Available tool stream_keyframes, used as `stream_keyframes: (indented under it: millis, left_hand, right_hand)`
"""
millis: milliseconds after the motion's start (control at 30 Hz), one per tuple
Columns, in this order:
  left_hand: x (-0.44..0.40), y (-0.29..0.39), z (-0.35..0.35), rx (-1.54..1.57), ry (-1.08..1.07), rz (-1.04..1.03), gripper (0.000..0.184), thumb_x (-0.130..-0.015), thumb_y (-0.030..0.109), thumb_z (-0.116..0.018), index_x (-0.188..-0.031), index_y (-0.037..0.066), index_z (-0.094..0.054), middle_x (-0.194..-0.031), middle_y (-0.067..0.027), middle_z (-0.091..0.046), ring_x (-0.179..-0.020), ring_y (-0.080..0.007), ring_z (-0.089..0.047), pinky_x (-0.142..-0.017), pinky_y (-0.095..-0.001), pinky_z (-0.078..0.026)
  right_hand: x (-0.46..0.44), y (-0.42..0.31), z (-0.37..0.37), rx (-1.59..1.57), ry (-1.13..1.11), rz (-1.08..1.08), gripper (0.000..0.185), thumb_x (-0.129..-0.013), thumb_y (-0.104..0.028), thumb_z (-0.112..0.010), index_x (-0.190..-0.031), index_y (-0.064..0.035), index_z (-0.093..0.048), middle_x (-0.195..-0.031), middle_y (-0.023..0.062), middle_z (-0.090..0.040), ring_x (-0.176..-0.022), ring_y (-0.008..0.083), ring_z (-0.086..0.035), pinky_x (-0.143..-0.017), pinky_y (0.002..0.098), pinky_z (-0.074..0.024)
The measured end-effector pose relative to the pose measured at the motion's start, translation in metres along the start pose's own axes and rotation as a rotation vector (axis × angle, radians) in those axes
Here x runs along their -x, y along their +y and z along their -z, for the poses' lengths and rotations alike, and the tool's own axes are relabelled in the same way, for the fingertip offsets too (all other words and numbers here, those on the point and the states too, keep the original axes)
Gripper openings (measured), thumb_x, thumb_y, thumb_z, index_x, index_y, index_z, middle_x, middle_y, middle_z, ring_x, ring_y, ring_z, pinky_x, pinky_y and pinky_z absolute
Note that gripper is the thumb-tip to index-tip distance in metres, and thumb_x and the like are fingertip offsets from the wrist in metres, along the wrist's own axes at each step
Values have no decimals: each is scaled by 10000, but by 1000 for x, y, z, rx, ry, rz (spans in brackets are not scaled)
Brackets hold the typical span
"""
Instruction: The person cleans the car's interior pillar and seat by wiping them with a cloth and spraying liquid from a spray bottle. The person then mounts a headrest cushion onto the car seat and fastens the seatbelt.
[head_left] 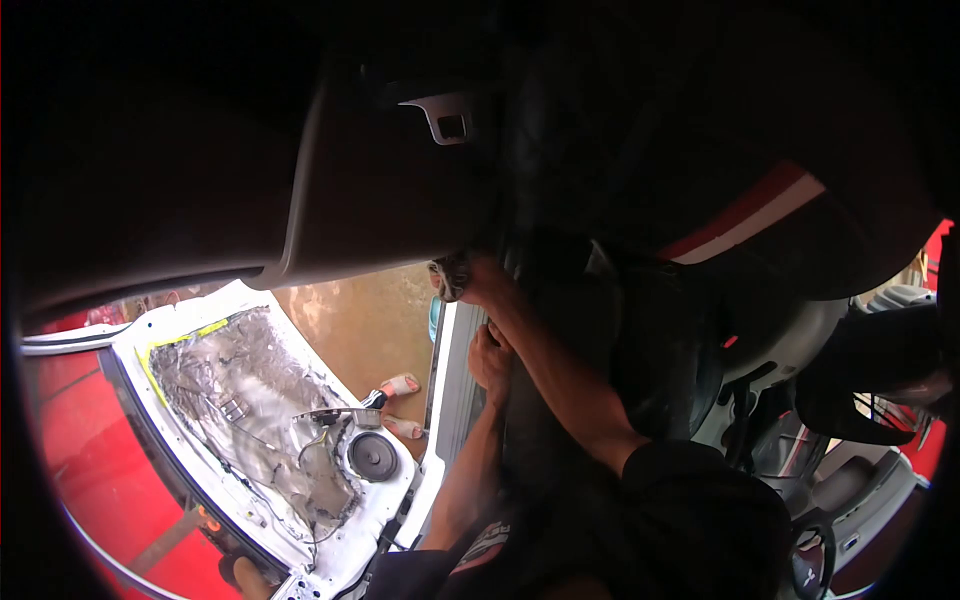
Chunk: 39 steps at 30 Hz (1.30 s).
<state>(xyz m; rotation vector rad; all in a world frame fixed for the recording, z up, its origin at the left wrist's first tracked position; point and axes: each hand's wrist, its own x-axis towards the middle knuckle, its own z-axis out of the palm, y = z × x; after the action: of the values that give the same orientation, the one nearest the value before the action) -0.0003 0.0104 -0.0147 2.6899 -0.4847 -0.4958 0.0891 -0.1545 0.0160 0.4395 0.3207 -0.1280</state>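
My left hand point(489, 362) is at the metal door sill point(457, 375) of a car, its fingers curled closed. Whatever it may grip is hidden. Farther up the same sill, my right hand point(484, 281) reaches into shadow beside the dark seat or trim edge. A small dark thing with pale streaks point(450, 277) sits against this hand; its kind is too dim to make out. The right fingers are lost in the dark.
An opened car door point(150, 345) without its inner panel stands at left, showing a round speaker point(373, 456) and loose wiring. A person's sandalled foot point(402, 385) is on the ground beyond. A steering wheel point(822, 560) is at lower right; a dark panel point(380, 190) hangs above.
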Motion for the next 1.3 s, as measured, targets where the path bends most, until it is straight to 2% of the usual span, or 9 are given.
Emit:
stream_keyframes:
  millis: [300, 433, 567, 633, 867, 900, 967, 1167, 1300]
  left_hand:
    - [1, -8, 2, -5, -14, -36, 396, -928, 447, -533, -960, 74, -663, -935, -228, -689, -885, -469, -641, -712, -557, -491]
    - [-4, -36, -13, 24, -87, 56, 383, -898, 409, -603, -1065, 70, -667, -942, -185, -703, -850, -419, -652, -724, -518, -473]
    - [-16, -57, -30, 109, -30, -98, 453, -901, 466, -550, -1079, 76, -695, -964, -218, -710, -914, -437, -663, -724, -545, -481]
    - [-17, -58, -31, 108, -51, -94, 448, -908, 467, -537, -1069, 79, -693, -968, -217, -709, -910, -443, -659, -725, -546, -479]
    - [-7, -14, 0, 94, -74, -5, 433, -934, 465, -485, -1022, 90, -683, -984, -213, -703, -895, -468, -638, -727, -554, -471]
    - [-7, -13, -1, 50, -64, 11, 431, -937, 465, -476, -1006, 88, -674, -981, -213, -699, -896, -475, -632, -733, -558, -469]
    - [-9, -8, -5, -29, -39, 33, 430, -944, 465, -457, -972, 86, -658, -973, -214, -693, -897, -489, -618, -743, -566, -465]
    - [0, 2, 6, 49, -49, 35, 440, -973, 432, -410, -937, 74, -662, -956, -228, -687, -903, -492, -620, -758, -571, -471]
    - [-6, 7, 4, -8, -27, 39, 445, -974, 433, -410, -933, 70, -664, -959, -232, -688, -898, -494, -622, -760, -575, -469]
  right_hand:
    - [10, 34, -11, 761, 216, 259, 541, -1029, -551, -346, -888, -105, -618, -681, 35, -543, -509, 212, -492, -517, 400, -448]
    - [44, 69, -49, 2334, 269, 1503, 353, -1036, -248, -430, -912, 43, -586, -621, 162, -578, -520, 347, -575, -517, 434, -488]
    - [45, 79, -65, 1984, 416, 2041, 345, -1011, -228, -445, -823, 10, -610, -660, 231, -597, -618, 416, -616, -567, 516, -461]
    - [48, 77, -65, 1558, 281, 1276, 400, -1021, -304, -441, -807, -14, -615, -680, 225, -611, -644, 414, -626, -578, 514, -461]
    - [19, 18, -50, 1381, 908, 1076, 512, -1008, -413, -445, -670, -62, -602, -521, 124, -598, -471, 340, -609, -457, 440, -485]
    - [17, 4, -52, 1684, 1005, 1482, 502, -1004, -408, -455, -666, -67, -599, -518, 118, -598, -442, 319, -597, -418, 411, -476]
    - [21, -2, -51, 1550, 942, 947, 441, -984, -367, -491, -675, -70, -597, -534, 122, -604, -465, 324, -603, -453, 419, -490]
    - [35, 15, -58, 1933, 982, 1885, 345, -939, -309, -550, -695, -85, -647, -617, 117, -646, -566, 305, -653, -573, 437, -527]
    - [14, -10, -11, 1703, 798, 748, 313, -934, -310, -560, -725, -96, -652, -643, 112, -649, -592, 295, -659, -565, 445, -517]
